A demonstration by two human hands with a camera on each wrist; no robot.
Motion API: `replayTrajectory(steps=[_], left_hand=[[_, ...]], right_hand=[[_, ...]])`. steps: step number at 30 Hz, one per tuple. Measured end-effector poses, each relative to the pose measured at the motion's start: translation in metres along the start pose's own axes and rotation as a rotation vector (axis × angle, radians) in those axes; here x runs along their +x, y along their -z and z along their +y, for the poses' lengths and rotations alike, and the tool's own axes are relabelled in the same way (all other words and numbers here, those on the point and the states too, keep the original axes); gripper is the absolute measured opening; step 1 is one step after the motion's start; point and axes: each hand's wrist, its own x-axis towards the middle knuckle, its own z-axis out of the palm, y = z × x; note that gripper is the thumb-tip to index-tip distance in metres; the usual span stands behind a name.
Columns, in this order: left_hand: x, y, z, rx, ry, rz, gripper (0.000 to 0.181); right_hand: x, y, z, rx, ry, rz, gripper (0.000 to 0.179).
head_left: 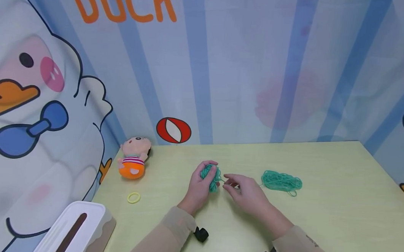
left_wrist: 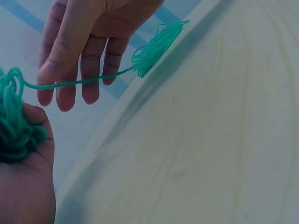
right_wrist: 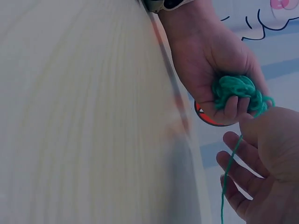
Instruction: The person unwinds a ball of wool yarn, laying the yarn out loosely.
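A bundle of green yarn [head_left: 214, 184] sits in my left hand [head_left: 196, 188], whose fingers curl round it above the table. Just to its right, my right hand [head_left: 248, 193] pinches the yarn strand [left_wrist: 70, 84] between thumb and forefinger. Its other fingers are spread and loosely bent in the right wrist view. From the pinch the strand runs across these fingers to a loose skein of green yarn [head_left: 281, 181] lying on the table to the right. Part of the bundle [right_wrist: 236, 88] is hidden behind my left fingers and palm.
At the table's [head_left: 339, 194] back left sits a plush doll [head_left: 133, 158] in orange shorts. A yellow ring [head_left: 134, 197] lies in front of it. A white lidded box [head_left: 96, 212] with a brown slot stands at the near left. Printed duck curtains [head_left: 232, 66] hang behind.
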Motion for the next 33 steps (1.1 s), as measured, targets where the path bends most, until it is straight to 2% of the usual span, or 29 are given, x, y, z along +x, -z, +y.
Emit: replayTrajectory(steps=[4,9,12,18,21,25,31,33], left_hand=[[-0.001,0.000,0.001,0.037,-0.012,0.012,0.042],[-0.002,-0.001,0.001,0.107,0.001,0.056,0.027],[-0.001,-0.001,0.001,0.085,0.009,0.061,0.023],[-0.001,0.000,-0.002,-0.026,0.009,0.000,0.024],[-0.002,0.002,-0.002,-0.054,0.010,-0.025,0.034],[-0.002,0.002,-0.002,-0.041,0.004,-0.040,0.047],[-0.001,0.001,-0.002,0.023,0.013,0.006,0.035],[-0.001,0.001,-0.002,0.017,0.013,0.015,0.030]], right_hand=[[0.003,-0.004,-0.005,-0.016,-0.021,0.031,0.020],[-0.001,0.009,-0.006,-0.001,-0.021,0.089,0.018],[-0.002,0.021,-0.005,0.008,-0.009,0.141,0.018],[-0.004,0.043,-0.002,-0.007,0.018,0.243,0.016],[-0.006,0.051,0.001,-0.012,0.012,0.267,0.017],[-0.010,0.062,0.008,-0.019,0.001,0.305,0.017],[-0.017,0.080,0.021,-0.047,-0.005,0.386,0.015],[-0.020,0.086,0.026,-0.051,-0.020,0.412,0.016]])
